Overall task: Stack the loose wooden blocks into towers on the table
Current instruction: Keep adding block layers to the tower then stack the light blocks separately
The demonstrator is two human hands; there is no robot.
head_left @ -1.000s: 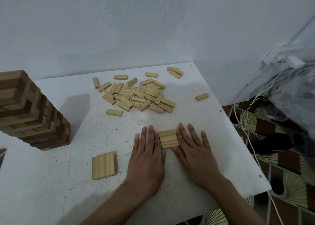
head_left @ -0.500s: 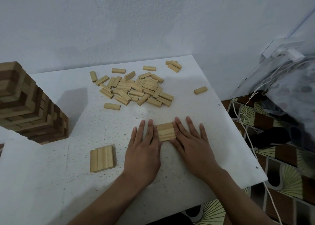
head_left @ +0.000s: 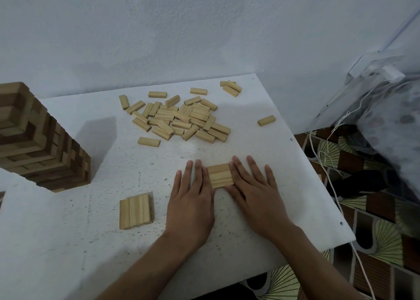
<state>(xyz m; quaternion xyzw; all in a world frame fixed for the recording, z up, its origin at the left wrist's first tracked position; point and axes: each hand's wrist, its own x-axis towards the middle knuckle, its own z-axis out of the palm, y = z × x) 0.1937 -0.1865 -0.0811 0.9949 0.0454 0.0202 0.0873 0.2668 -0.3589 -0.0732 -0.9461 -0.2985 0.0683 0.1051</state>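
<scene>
A small square layer of three wooden blocks lies on the white table between my hands. My left hand lies flat with straight fingers, its edge against the layer's left side. On the other side my right hand is flat too and presses the layer's right side. A second low stack of blocks sits to the left of my left hand. A heap of loose blocks lies farther back. A tall finished tower stands at the left edge.
One stray block lies near the table's right edge and a pair of blocks lies at the far corner. The wall runs along the back. Right of the table are a patterned floor, white cables and a bag.
Both hands stay flat against the small layer. The view has shifted slightly, and the hands seem a little closer together around the blocks.
</scene>
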